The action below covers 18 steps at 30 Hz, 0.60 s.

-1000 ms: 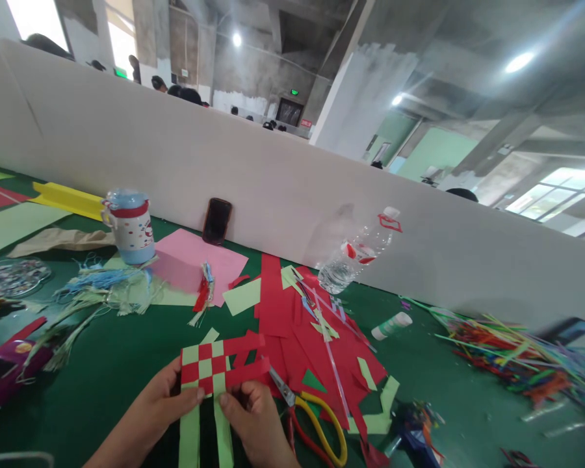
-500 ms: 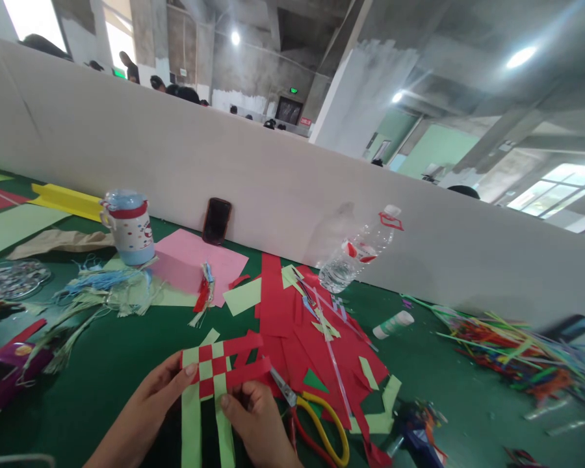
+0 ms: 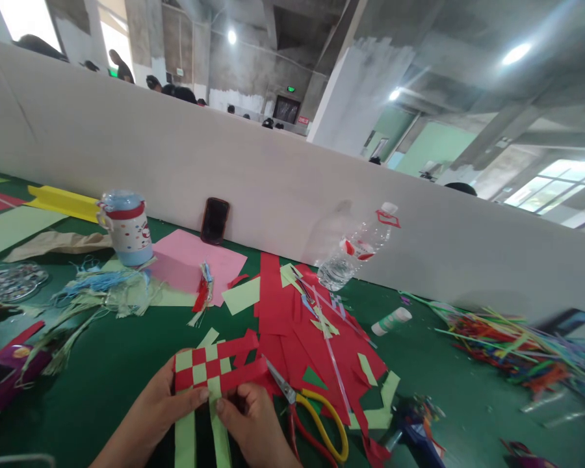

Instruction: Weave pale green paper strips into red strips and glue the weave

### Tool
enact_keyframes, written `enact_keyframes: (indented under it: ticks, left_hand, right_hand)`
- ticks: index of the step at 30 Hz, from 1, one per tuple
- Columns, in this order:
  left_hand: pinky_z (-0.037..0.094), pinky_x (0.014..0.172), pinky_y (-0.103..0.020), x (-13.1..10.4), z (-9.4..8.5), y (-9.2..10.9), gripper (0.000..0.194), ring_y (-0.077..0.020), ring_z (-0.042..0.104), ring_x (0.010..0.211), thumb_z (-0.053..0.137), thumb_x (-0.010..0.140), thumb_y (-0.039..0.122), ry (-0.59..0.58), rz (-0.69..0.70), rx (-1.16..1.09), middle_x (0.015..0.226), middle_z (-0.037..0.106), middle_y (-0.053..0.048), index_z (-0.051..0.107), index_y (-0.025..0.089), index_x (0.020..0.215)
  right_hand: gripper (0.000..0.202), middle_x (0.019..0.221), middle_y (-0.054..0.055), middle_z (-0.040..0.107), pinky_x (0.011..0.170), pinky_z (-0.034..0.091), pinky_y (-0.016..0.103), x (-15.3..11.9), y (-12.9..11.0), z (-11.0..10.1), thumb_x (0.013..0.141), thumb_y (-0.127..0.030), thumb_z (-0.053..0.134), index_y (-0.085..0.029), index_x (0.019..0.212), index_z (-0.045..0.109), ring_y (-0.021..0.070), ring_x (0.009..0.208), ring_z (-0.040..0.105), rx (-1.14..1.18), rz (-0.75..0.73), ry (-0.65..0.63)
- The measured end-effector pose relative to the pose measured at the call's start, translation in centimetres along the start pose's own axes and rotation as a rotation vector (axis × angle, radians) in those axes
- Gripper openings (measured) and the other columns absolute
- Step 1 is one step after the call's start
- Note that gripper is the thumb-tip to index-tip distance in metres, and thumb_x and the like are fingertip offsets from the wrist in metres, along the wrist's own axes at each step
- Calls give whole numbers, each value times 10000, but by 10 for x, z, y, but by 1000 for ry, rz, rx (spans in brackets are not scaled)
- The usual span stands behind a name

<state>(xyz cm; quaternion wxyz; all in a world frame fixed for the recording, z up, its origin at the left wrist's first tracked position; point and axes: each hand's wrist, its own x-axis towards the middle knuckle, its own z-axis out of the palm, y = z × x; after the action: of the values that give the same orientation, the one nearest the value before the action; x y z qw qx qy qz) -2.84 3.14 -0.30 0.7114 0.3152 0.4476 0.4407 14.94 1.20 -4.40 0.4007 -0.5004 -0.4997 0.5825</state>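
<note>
Red and light green paper strips cross in a woven checkerboard (image 3: 199, 372) held up between my hands. My left hand (image 3: 163, 409) grips its left and lower edge, the thumb lying across the front near the bottom row. With thumb and bent fingers, my right hand (image 3: 253, 416) pinches the right hanging green strip (image 3: 218, 426) just below the weave. Loose red strip ends stick out to the right. Just right of my right hand lie scissors (image 3: 316, 416) with yellow and red handles, partly over red paper (image 3: 275, 312).
A tilted water bottle (image 3: 353, 253) leans against the white partition (image 3: 253, 175), near a phone (image 3: 215, 221) and a lidded cup (image 3: 127, 227). A glue stick (image 3: 391, 321) lies right of the red paper. Colourful strips (image 3: 507, 351) are heaped at right; a purple tool (image 3: 10, 383) is at left.
My left thumb has shifted down and right, from the weave's middle to its lower edge. The woven piece has moved slightly left. My right hand stays on the green strip.
</note>
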Motion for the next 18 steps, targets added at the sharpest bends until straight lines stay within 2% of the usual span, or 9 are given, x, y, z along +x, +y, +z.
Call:
enact_keyframes:
  ticks: [5, 9, 13, 18]
  left_hand:
    - [544, 677, -312, -1, 1, -4, 526, -234, 700, 722, 902, 543, 261, 84, 62, 26, 791, 762, -10, 642, 206, 997]
    - [563, 733, -349, 0, 0, -7, 519, -261, 728, 800, 870, 622, 273, 17, 23, -2, 886, 787, -42, 612, 205, 1067]
    - [572, 744, -356, 0, 0, -5, 571, -284, 739, 842, 868, 596, 206, 27, 23, -4, 928, 794, -53, 611, 196, 1106]
    - [578, 760, -359, -1, 1, -7, 598, -295, 738, 886, 875, 587, 207, 39, 10, -32, 973, 794, -55, 615, 207, 1126]
  right_hand:
    - [478, 842, 77, 717, 723, 493, 309, -1, -1, 1, 773, -590, 724, -126, 889, 725, 210, 776, 622, 21, -7, -20]
    - [494, 804, 57, 698, 679, 471, 283, -2, 0, 1, 761, -610, 724, -129, 875, 721, 185, 721, 598, 34, 0, -19]
    - [497, 777, 44, 683, 670, 455, 270, -3, 0, 2, 762, -612, 724, -130, 880, 725, 167, 692, 581, 66, -7, -43]
    - [488, 779, 54, 685, 660, 448, 272, -4, -1, 3, 764, -592, 732, -118, 877, 721, 176, 702, 590, 48, 11, -36]
